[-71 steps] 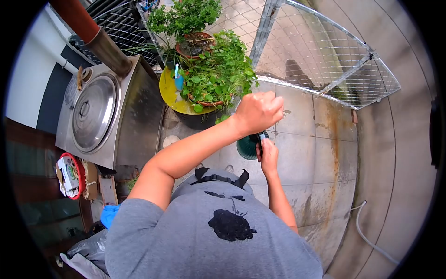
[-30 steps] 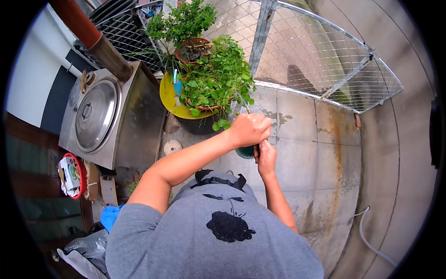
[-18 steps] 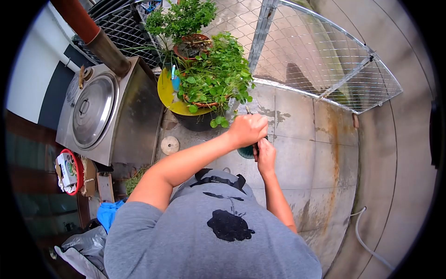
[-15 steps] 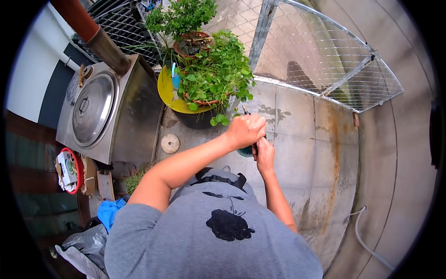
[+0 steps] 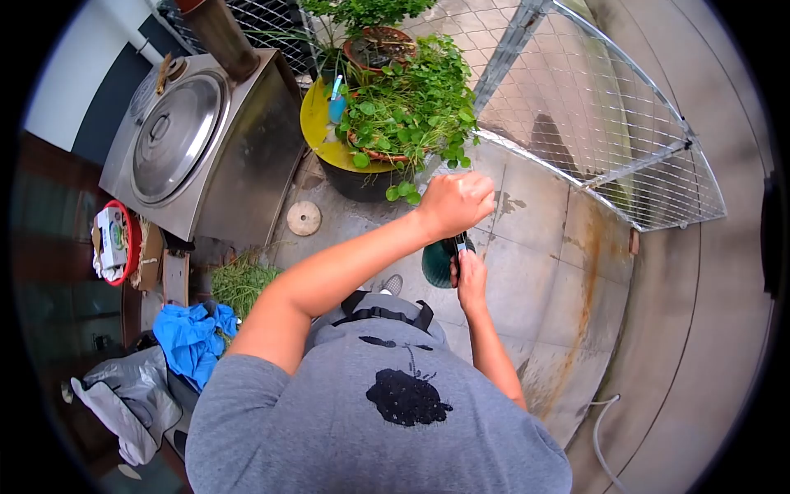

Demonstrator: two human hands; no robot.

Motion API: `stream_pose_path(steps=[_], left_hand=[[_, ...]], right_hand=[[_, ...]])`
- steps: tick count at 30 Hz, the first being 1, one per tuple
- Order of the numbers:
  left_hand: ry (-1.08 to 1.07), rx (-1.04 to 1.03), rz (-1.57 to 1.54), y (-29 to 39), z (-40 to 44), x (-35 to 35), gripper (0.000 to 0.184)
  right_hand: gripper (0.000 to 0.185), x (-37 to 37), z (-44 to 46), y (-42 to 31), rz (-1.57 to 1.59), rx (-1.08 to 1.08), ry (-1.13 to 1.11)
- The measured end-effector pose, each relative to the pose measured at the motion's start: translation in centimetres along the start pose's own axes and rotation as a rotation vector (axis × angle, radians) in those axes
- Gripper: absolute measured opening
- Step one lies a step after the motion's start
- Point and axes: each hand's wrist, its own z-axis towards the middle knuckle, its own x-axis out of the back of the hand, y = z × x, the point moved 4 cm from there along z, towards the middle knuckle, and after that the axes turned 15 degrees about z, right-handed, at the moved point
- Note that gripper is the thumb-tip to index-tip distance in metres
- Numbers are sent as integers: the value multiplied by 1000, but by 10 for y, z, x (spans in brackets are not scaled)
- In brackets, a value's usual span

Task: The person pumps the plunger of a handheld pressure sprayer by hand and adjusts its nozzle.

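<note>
A green pump sprayer (image 5: 436,266) with a dark top hangs in front of my body, its lower part partly behind my right hand. My right hand (image 5: 471,278) is closed around the sprayer's dark grip. Above it, my left hand (image 5: 457,203) makes a fist at the top of the sprayer. The knob inside that fist is hidden, but a short dark stretch shows between the two hands. Leafy green plants (image 5: 411,115) in a pot stand just beyond my left hand, on a yellow round lid (image 5: 316,123) over a dark tub.
To the left is a steel stove (image 5: 255,165) with a round lid (image 5: 177,136). A stone disc (image 5: 304,218) and cut grass (image 5: 243,284) lie on the tiled floor. A wire mesh gate (image 5: 609,140) stands at the upper right; a blue cloth (image 5: 193,337) is at the lower left.
My left fist has risen away from my right hand, and more of the green sprayer shows. The view has tilted, bringing the blue cloth and my shoe further into sight.
</note>
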Motion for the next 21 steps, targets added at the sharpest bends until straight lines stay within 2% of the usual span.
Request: stream_pose_path(steps=[2, 8, 11, 14, 17, 19, 21], left_hand=[[-59, 24, 26, -11, -11, -5, 20], [-234, 133, 75, -23, -35, -4, 26], [-191, 179, 55, -25, -49, 14, 43], [29, 139, 37, -28, -63, 46, 56], [41, 174, 38, -31, -83, 70, 59], [15, 206, 38, -33, -105, 80, 49], [-61, 237, 52, -39, -138, 80, 43]], right_hand=[[38, 1, -1, 12, 19, -75, 15], [38, 11, 6, 26, -204, -7, 90], [39, 7, 8, 15, -290, 94, 98], [41, 2, 11, -14, -341, 193, 125], [44, 2, 19, -30, -280, 264, 169], [44, 2, 19, -30, -363, 379, 187], [44, 1, 11, -22, -296, 272, 172]])
